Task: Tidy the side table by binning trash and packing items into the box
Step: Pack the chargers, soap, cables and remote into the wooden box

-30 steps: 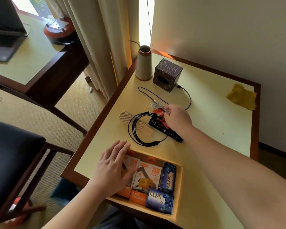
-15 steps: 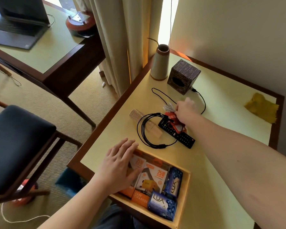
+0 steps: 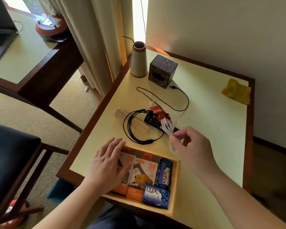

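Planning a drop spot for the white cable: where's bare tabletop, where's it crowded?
Bare: the wide tabletop stretch right of the remote, bordered by the yellow cloth behind and the box in front; also the strip left of the comb. Crowded: the middle, where black cable, comb, remote and red wrapper overlap.

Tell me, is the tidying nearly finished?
Partly. The box already holds charger packs and soaps. The right hand pinches a white cable; the left hand rests on the box. Black cables, remote, comb and red wrapper remain.
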`<state>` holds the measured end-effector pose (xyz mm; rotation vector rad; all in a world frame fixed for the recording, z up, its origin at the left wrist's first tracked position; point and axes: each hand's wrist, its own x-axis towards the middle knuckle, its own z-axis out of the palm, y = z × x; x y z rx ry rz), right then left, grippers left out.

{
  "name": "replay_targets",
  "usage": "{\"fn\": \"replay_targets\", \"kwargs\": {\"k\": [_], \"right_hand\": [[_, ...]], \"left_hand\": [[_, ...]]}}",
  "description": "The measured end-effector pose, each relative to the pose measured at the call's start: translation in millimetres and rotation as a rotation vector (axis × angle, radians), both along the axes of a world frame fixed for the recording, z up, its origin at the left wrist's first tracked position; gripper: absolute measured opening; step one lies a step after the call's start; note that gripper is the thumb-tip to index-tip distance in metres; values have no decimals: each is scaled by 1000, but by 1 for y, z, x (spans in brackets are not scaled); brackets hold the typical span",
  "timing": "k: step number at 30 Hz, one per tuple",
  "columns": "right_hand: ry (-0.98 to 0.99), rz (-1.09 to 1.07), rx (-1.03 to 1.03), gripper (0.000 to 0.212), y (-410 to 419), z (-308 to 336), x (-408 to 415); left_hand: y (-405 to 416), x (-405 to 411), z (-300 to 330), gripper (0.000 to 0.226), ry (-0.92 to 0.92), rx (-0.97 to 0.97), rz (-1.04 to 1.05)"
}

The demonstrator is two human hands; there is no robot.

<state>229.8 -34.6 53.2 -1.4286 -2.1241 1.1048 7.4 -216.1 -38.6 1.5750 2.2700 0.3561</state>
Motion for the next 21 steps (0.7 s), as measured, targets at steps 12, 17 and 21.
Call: {"fn": "replay_targets", "kwargs": {"k": [12,17,21], "right_hand": [[-359,207,237,33,-126,-71,49],[-488,253,306,23,-117,-68,38],[-536,277,318,22,-114,-65,35]], "left_hand": [[-1,0,-2,74,-4,16,1],[-1,0,-2,74,-9,16,7],[-2,-1,-3,74,-15,19,7]]}}
